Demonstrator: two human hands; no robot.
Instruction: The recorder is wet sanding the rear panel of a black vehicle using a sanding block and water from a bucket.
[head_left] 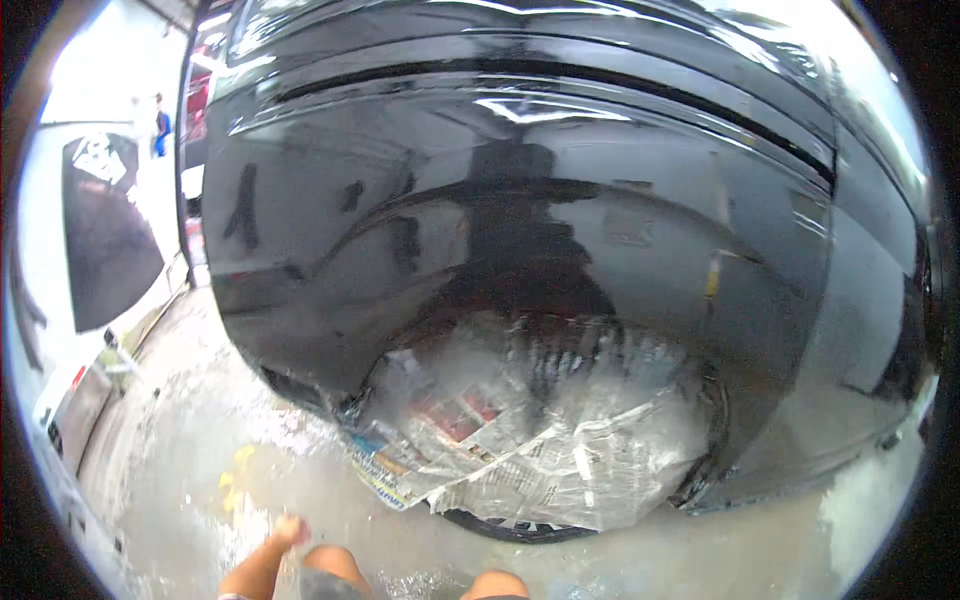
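Observation:
My left hand [291, 531] is low at the left, over the wet floor and apart from the car; its fingers are small and blurred, so I cannot tell what, if anything, it holds. A glossy black car body [520, 220] fills most of the view. Its wheel arch is covered with newspaper sheets [560, 460], hazy and wet-looking, with part of the tyre [510, 527] showing below. My bare knees show at the lower edge; my right hand is not in view.
The wet grey floor [200, 400] has a yellow patch at lower left. At the left stands a white wall [100, 70] with a dark panel [105, 240] against it and metal items below. A distant person [161, 130] in blue is beside a doorway.

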